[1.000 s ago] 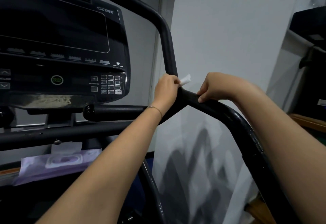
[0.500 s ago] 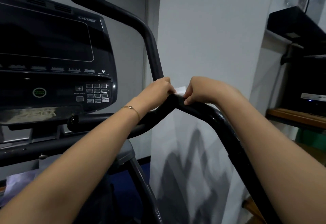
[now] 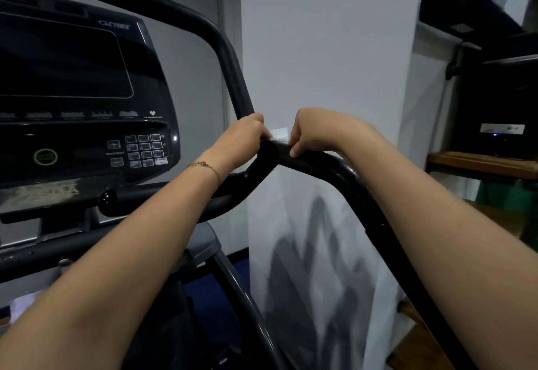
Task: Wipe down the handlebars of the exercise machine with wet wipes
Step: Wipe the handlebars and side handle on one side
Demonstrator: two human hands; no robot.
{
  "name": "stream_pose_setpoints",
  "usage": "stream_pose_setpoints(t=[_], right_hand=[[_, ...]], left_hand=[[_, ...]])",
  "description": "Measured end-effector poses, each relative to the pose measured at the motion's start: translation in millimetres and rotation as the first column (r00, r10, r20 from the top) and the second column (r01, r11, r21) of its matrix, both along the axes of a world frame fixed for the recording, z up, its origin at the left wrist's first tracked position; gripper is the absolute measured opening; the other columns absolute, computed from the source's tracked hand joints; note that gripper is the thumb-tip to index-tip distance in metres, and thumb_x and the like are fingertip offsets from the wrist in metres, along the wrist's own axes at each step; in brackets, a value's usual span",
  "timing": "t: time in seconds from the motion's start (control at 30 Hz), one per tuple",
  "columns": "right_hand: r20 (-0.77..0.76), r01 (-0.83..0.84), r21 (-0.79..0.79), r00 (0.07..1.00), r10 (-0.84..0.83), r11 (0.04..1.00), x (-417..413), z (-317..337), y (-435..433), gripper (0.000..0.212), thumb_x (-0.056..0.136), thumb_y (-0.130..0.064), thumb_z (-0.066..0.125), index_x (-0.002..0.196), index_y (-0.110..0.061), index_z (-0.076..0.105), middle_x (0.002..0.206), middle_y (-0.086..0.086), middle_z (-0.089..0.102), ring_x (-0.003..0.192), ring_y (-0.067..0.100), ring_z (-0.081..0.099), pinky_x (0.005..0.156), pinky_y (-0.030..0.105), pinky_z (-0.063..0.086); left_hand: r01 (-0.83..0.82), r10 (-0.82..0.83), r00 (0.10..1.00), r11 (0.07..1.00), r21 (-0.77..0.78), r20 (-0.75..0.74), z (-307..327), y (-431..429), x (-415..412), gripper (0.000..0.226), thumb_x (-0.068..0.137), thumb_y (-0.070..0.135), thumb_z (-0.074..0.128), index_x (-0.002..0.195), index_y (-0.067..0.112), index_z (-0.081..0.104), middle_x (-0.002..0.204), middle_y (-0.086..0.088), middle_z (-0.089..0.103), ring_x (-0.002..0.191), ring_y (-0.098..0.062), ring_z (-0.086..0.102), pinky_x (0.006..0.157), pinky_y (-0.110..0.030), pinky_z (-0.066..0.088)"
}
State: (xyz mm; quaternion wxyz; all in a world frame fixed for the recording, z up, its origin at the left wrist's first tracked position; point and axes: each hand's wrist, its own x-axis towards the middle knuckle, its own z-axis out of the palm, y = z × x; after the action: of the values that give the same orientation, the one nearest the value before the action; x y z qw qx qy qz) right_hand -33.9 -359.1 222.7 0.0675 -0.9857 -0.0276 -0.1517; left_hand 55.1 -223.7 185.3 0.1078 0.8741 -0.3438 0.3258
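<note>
At the far left stands the console (image 3: 72, 93) with its keypad (image 3: 144, 150), well apart from our work. Moving right, our left hand (image 3: 243, 136), a bracelet (image 3: 205, 166) on its wrist, sits at the joint where the upright bar (image 3: 230, 58) meets the handlebar (image 3: 343, 174). Its fingers are curled over the joint and seem to clamp one edge of the wipe (image 3: 279, 133). The wipe shows only as a small white strip between our two hands, lying on top of the bar. Just beside it, our right hand (image 3: 314, 131) has its fingers curled too, thumb pointing down against the bar, pinching the strip's other edge. Further right, a wooden shelf (image 3: 480, 163) carries a black box (image 3: 500, 102).

We judge that the wipe is stretched between us to work it around the joint. If we pull the two edges apart too hard, the thin wet sheet may tear. If either pinch loosens, it could slip off the round bar and drop to the floor. With so little of it spread out, we may also miss the underside of the bar, which we cannot see from here.
</note>
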Motion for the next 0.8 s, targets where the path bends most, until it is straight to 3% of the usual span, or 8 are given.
stream_pose_setpoints(t=[0.13, 0.23, 0.37, 0.5, 0.63, 0.8], right_hand=[[0.033, -0.019, 0.028, 0.999, 0.018, 0.999, -10.4, -0.5, -6.4, 0.036, 0.077, -0.024, 0.07, 0.111, -0.012, 0.066, 0.1, 0.007, 0.068, 0.092, 0.023, 0.062, 0.078, 0.03, 0.048], [0.109, -0.004, 0.049, 0.994, -0.002, 0.999, -38.1, -4.5, -23.8, 0.044, 0.076, -0.026, 0.072, 0.118, -0.015, 0.062, 0.117, 0.004, 0.064, 0.107, 0.023, 0.059, 0.089, 0.031, 0.047], [0.094, -0.006, 0.003, 0.996, 0.005, 1.0, -69.9, -21.2, -31.0, 0.023, 0.081, -0.021, 0.067, 0.101, -0.012, 0.072, 0.096, 0.012, 0.071, 0.09, 0.028, 0.065, 0.08, 0.034, 0.053], [0.101, -0.008, 0.002, 0.995, 0.008, 1.0, -71.3, -20.4, -27.3, 0.021, 0.08, -0.018, 0.067, 0.096, -0.005, 0.071, 0.076, 0.014, 0.064, 0.075, 0.029, 0.06, 0.058, 0.028, 0.041], [0.102, -0.01, -0.004, 0.995, 0.01, 1.0, -71.6, -19.3, -26.4, 0.026, 0.083, -0.019, 0.066, 0.104, -0.003, 0.065, 0.067, 0.007, 0.051, 0.075, 0.027, 0.053, 0.055, 0.025, 0.035], [0.099, -0.026, 0.02, 0.995, 0.024, 0.999, -70.1, -21.4, -30.4, 0.018, 0.085, -0.019, 0.063, 0.097, -0.006, 0.061, 0.06, 0.003, 0.037, 0.072, 0.026, 0.045, 0.045, 0.025, 0.024]], left_hand=[[0.088, -0.088, 0.996, 0.996, -0.015, -0.03, 0.9, -1.4, -8.5, 0.026, 0.091, 0.002, 0.054, 0.107, 0.009, 0.072, 0.09, -0.005, 0.052, 0.086, -0.025, 0.056, 0.078, -0.036, 0.047], [0.024, -0.026, 0.998, 0.999, -0.03, -0.054, 3.9, -2.4, -5.8, 0.025, 0.092, 0.003, 0.052, 0.11, 0.007, 0.071, 0.099, -0.008, 0.057, 0.091, -0.025, 0.057, 0.075, -0.026, 0.042], [0.013, -0.016, 0.998, 0.998, -0.068, -0.053, 0.5, -11.5, -17.6, 0.028, 0.092, 0.0, 0.049, 0.11, 0.006, 0.07, 0.102, -0.009, 0.058, 0.093, -0.026, 0.058, 0.077, -0.024, 0.04], [0.042, -0.045, 0.998, 0.997, -0.064, -0.04, -0.8, -15.6, -35.6, 0.025, 0.093, 0.004, 0.051, 0.108, 0.007, 0.071, 0.098, -0.008, 0.058, 0.089, -0.027, 0.058, 0.08, -0.031, 0.045], [-0.034, 0.029, 0.998, 0.995, -0.093, -0.056, 0.9, -33.4, -48.7, 0.033, 0.089, -0.004, 0.045, 0.107, 0.007, 0.071, 0.103, -0.009, 0.059, 0.096, -0.028, 0.058, 0.083, -0.032, 0.045], [-0.02, 0.017, 1.0, 0.993, -0.112, -0.026, -5.0, -41.2, -63.0, 0.034, 0.089, -0.004, 0.046, 0.104, 0.011, 0.073, 0.101, -0.007, 0.06, 0.091, -0.027, 0.058, 0.083, -0.039, 0.049]])
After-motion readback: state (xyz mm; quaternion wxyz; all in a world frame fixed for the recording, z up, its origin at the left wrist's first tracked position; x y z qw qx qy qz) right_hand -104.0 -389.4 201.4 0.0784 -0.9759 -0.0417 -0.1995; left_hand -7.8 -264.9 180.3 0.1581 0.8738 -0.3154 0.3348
